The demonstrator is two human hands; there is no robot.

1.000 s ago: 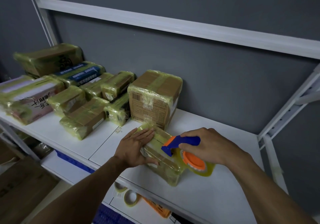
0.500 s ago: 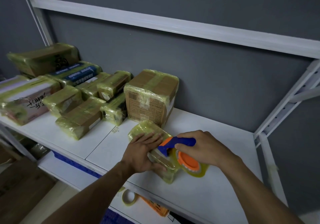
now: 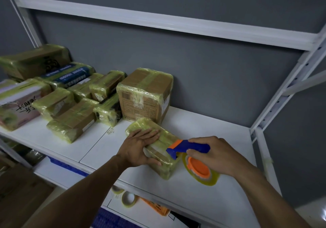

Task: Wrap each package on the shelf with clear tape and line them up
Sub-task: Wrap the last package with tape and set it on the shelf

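A small package (image 3: 165, 164) wrapped in yellowish clear tape lies on the white shelf (image 3: 202, 132) near its front edge. My left hand (image 3: 139, 148) rests flat on its top and near side, fingers spread and thumb along the front face. My right hand (image 3: 217, 155) grips the blue and orange tape dispenser (image 3: 187, 147), whose nose touches the package's right end. The tape roll (image 3: 201, 172) hangs under that hand. Several taped packages (image 3: 70, 108) sit grouped at the left, with a taller taped box (image 3: 144, 95) just behind the small one.
White upright posts (image 3: 275, 104) bound the shelf on the right, and a crossbar (image 3: 158, 23) runs above. Spare tape rolls (image 3: 128, 199) and an orange object (image 3: 157, 208) lie on the lower shelf. Bare shelf surface stretches to the right of the dispenser.
The small package has slid a little back and left along the shelf under my left hand. The dispenser stays against its right end.
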